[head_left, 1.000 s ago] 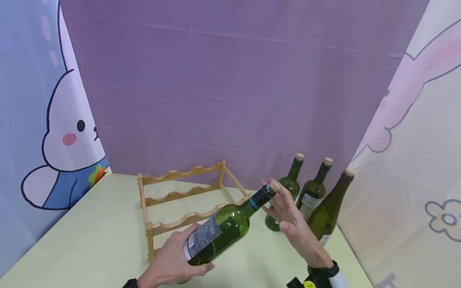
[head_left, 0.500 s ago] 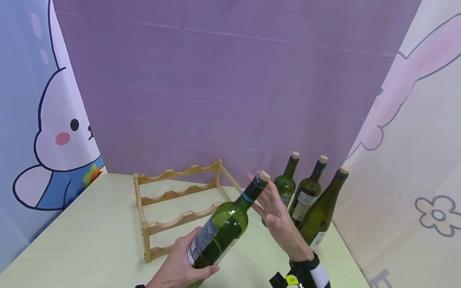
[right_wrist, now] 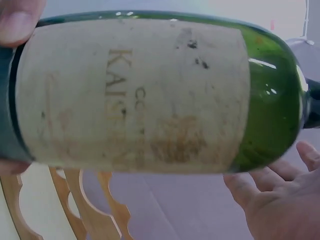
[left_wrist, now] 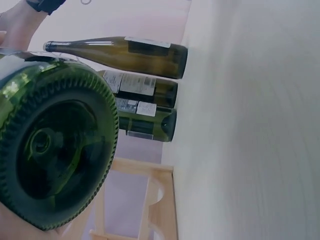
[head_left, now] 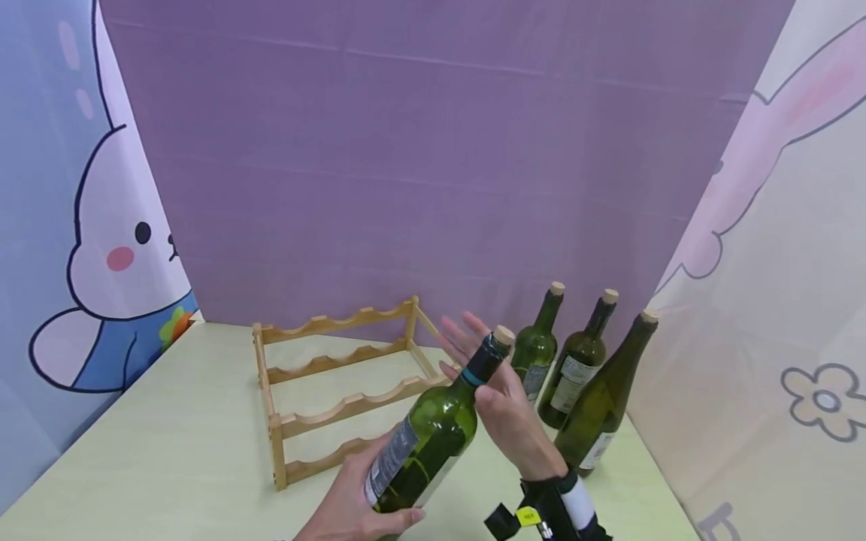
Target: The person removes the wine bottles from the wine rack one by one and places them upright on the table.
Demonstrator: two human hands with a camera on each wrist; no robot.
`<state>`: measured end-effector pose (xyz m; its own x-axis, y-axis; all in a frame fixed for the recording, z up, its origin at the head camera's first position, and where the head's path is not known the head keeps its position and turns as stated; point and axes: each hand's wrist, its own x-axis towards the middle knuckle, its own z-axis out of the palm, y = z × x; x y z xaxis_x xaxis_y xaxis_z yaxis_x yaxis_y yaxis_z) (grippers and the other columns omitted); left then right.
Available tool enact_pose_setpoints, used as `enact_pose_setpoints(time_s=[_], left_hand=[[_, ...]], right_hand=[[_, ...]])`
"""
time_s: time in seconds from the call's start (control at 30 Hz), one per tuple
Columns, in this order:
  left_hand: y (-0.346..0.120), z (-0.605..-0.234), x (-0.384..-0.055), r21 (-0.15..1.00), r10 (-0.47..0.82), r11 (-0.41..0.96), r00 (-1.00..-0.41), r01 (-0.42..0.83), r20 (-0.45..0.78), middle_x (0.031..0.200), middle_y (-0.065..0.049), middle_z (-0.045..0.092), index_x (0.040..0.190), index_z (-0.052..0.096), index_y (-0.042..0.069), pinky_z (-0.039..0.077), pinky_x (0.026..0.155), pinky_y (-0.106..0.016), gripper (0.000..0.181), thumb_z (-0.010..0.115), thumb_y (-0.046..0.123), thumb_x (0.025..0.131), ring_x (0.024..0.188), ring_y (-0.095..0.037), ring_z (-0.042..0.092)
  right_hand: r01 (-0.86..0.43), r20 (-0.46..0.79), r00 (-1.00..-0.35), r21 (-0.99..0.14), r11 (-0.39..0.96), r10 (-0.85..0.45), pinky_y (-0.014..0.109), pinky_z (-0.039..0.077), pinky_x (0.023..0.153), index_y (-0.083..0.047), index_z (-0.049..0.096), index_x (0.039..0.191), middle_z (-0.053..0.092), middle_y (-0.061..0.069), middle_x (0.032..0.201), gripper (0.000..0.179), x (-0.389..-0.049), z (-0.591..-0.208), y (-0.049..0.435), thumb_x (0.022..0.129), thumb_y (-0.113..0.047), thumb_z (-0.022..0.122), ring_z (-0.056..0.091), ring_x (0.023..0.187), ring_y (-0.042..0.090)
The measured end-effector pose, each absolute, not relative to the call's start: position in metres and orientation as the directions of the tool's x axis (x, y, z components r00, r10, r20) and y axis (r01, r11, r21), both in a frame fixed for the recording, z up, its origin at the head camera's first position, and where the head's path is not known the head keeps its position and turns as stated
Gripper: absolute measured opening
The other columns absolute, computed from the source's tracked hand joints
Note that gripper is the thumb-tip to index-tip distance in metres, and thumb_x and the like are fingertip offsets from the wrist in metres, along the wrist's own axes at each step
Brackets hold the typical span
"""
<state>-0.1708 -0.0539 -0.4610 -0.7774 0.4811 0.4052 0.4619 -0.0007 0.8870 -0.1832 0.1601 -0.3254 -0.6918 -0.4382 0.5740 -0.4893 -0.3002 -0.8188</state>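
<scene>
My left hand (head_left: 352,496) grips the lower body of a green wine bottle (head_left: 443,421), thumb on the near side. The bottle tilts with its corked neck up and to the right. In the left wrist view the bottle's ridged base (left_wrist: 60,145) faces the camera. A worn pale label (right_wrist: 140,95) fills much of the right wrist view. My right hand (head_left: 510,421) is behind the neck, fingers extended and spread. Whether it touches the neck is unclear. A wooden wine rack (head_left: 358,407) stands behind the left hand, with no bottles visible in it.
Three corked bottles stand at the right of the table (head_left: 169,451): a green bottle (head_left: 536,353), a dark labelled bottle (head_left: 573,372) and a taller olive bottle (head_left: 602,402). A purple backdrop (head_left: 433,188) hangs behind, with printed cloth on both sides.
The held bottle has turned more upright and shifted slightly right with my left hand. My right hand has moved left, from beside the bottle's mouth to behind its neck.
</scene>
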Motion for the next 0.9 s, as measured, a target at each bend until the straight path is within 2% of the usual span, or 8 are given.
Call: enact_pose_setpoints(time_s=[0.2,0.37,0.47,0.6,0.73,0.9], left_hand=[[-0.049,-0.464,-0.168,0.904,0.483,-0.032,-0.786,0.426,0.387,0.111,-0.001,0.066,0.141,0.051,0.027,0.054,0.075,-0.034,0.068,0.081,0.024,0.080,0.091,-0.018,0.065],[-0.045,-0.467,-0.168,0.911,0.496,-0.043,-0.783,0.409,0.375,0.109,-0.003,0.067,0.138,0.054,0.023,0.055,0.073,-0.034,0.062,0.079,0.023,0.082,0.088,-0.018,0.065],[-0.042,-0.468,-0.168,0.922,0.506,-0.045,-0.788,0.384,0.353,0.110,-0.002,0.068,0.138,0.053,0.024,0.055,0.072,-0.034,0.062,0.079,0.023,0.082,0.089,-0.018,0.066],[-0.040,-0.470,-0.168,0.918,0.506,-0.046,-0.783,0.395,0.362,0.111,-0.001,0.069,0.139,0.053,0.024,0.055,0.071,-0.034,0.064,0.080,0.023,0.081,0.088,-0.018,0.066],[-0.039,-0.473,-0.168,0.905,0.504,-0.051,-0.772,0.422,0.388,0.109,-0.001,0.069,0.138,0.053,0.024,0.055,0.071,-0.033,0.065,0.081,0.023,0.080,0.086,-0.017,0.066],[-0.038,-0.475,-0.170,0.904,0.505,-0.054,-0.769,0.424,0.391,0.109,-0.002,0.069,0.139,0.052,0.023,0.055,0.070,-0.034,0.067,0.082,0.022,0.079,0.086,-0.018,0.067]], right_hand=[[-0.479,0.594,-0.687,-0.804,-0.353,-0.418,0.053,0.021,0.113,-0.001,0.015,0.158,0.022,0.025,0.159,0.084,-0.182,-0.325,0.156,0.096,-0.034,0.063,0.024,0.143,0.039],[-0.472,0.584,-0.701,-0.810,-0.349,-0.409,0.053,0.025,0.111,0.000,0.030,0.153,0.036,0.027,0.152,0.063,-0.180,-0.325,0.153,0.098,-0.012,0.058,0.033,0.138,0.042],[-0.462,0.562,-0.717,-0.826,-0.321,-0.413,0.054,0.031,0.107,0.001,0.039,0.148,0.046,0.026,0.145,0.053,-0.179,-0.326,0.153,0.097,-0.005,0.055,0.041,0.133,0.042],[-0.441,0.525,-0.745,-0.850,-0.286,-0.411,0.052,0.040,0.101,0.003,0.053,0.135,0.059,0.023,0.131,0.037,-0.179,-0.328,0.153,0.098,-0.002,0.053,0.053,0.122,0.041],[-0.394,0.466,-0.798,-0.883,-0.255,-0.383,0.049,0.047,0.094,-0.003,0.065,0.114,0.070,0.015,0.110,0.020,-0.178,-0.330,0.153,0.099,-0.002,0.053,0.065,0.106,0.037],[-0.369,0.428,-0.837,-0.902,-0.225,-0.342,0.041,0.054,0.083,-0.008,0.064,0.096,0.071,0.004,0.084,0.012,-0.178,-0.330,0.154,0.101,-0.008,0.053,0.070,0.083,0.024]])
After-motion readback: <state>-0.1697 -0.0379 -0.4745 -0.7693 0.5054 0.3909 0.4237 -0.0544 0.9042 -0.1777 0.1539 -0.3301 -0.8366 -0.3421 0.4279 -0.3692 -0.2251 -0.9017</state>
